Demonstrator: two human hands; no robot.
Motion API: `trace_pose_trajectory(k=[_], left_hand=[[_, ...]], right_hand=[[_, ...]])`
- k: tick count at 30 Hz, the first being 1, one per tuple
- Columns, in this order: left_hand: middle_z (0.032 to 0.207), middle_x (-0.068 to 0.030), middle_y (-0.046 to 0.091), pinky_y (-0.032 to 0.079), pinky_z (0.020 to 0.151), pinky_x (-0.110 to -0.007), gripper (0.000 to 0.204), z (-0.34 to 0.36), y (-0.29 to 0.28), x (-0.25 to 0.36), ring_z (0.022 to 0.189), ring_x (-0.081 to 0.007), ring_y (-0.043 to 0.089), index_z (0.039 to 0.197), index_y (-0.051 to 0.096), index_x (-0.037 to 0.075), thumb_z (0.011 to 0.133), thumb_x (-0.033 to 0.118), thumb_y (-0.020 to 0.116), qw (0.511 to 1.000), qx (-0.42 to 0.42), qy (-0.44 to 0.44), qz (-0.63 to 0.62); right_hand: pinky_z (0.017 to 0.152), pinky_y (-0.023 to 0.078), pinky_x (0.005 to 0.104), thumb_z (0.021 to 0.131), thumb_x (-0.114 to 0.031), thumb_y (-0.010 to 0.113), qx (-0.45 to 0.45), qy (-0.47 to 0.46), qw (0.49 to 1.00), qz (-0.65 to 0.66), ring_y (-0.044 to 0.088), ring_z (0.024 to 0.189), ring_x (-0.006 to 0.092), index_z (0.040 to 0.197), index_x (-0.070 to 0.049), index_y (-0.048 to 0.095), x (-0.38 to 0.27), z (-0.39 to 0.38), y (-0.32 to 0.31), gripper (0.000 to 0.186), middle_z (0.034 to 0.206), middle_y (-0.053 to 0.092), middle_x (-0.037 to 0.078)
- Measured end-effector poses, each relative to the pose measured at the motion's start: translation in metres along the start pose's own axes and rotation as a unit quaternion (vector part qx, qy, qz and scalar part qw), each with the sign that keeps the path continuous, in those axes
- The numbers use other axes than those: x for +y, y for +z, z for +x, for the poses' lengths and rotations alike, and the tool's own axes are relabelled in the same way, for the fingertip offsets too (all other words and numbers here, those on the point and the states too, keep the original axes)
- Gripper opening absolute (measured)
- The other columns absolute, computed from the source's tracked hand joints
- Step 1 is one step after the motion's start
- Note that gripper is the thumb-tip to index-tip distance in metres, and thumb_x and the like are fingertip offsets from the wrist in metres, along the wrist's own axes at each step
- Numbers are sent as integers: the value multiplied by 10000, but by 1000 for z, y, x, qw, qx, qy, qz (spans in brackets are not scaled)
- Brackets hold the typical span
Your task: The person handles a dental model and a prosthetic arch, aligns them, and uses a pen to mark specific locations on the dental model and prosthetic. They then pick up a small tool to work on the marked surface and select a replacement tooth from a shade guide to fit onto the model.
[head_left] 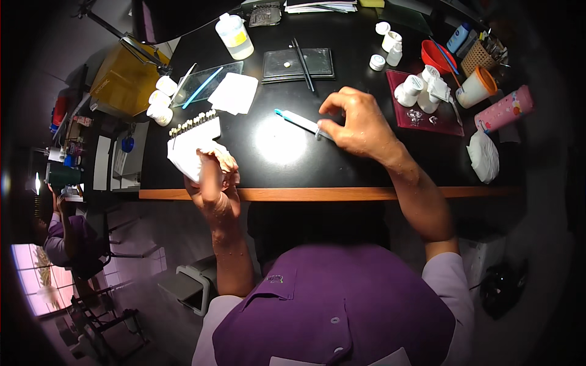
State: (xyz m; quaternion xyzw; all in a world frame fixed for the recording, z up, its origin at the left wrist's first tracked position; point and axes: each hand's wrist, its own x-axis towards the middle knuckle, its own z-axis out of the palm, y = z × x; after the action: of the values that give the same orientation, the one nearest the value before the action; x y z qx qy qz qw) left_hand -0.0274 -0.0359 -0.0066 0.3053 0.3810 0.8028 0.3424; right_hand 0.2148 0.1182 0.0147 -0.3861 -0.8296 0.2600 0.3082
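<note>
Purple clothed a co-worker [79,235] at the far left, well apart from the black desk [281,174]. A yellow box [119,82] stood by the desk's left end, with white jars [160,100] just beside it. Next came a row of small tooth-coloured pieces [194,123], lined up along the far edge of a white wrapping [183,157]. The left hand [215,180] was curled closed around the near part of that wrapping, its fingertips partly hidden. Beyond lay a blue stick [202,88] on a glass plate, white paper sheets [234,93], and a clear bottle [235,39] with a yellow label. A dark, flat case [278,66] sat farther right, two slim black tools [301,64] across it. Nearer, a slender syringe [298,121] with a blue tip lay aslant on the desk, mid-surface. The right hand [360,125] was half open above its near end, fingers bent, thumb at the syringe and forefinger tip apart from it; whether the thumb pressed, I could not tell. Rightmost were a dark red tray [439,127] bearing white containers, a pink pouch [505,110] and a crumpled white bag [483,157].
</note>
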Motion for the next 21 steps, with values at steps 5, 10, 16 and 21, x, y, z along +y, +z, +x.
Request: trace_pose_trajectory(k=[5, 10, 16, 21], left_hand=[[833, -8, 559, 417, 600, -241, 152, -2, 0, -4, 665, -79, 472, 1025, 633, 60, 1090, 197, 624, 999, -36, -9, 11], [761, -39, 573, 389, 523, -225, 186, 1, -2, 4, 601, -87, 491, 1057, 608, 11, 1075, 194, 628, 999, -20, 8, 40], [833, -75, 654, 455, 494, -246, 179, 27, 26, 0, 638, -114, 607, 1141, 616, -6, 1071, 159, 611, 984, -134, -55, 103], [820, -47, 653, 494, 552, -253, 163, 65, 77, 0, 691, -101, 603, 1034, 663, 9, 1052, 171, 668, 942, -289, -144, 90]], right_hand=[[819, 558, 452, 786, -226, 840, -62, -5, 993, -96, 688, 918, 354, 912, -12, 766, -2, -11, 15, 259, 932, 684, 169], [813, 566, 475, 770, -238, 849, -98, 110, 968, -202, 707, 900, 366, 874, -22, 768, -28, -39, -23, 253, 941, 686, 163], [848, 588, 480, 802, -235, 880, -58, 199, 921, -331, 732, 963, 385, 928, 31, 767, -18, -28, -47, 315, 1022, 714, 207], [714, 577, 420, 851, -277, 869, 31, 31, 983, -177, 723, 772, 301, 1019, 27, 780, -34, 0, -45, 359, 867, 716, 179]])
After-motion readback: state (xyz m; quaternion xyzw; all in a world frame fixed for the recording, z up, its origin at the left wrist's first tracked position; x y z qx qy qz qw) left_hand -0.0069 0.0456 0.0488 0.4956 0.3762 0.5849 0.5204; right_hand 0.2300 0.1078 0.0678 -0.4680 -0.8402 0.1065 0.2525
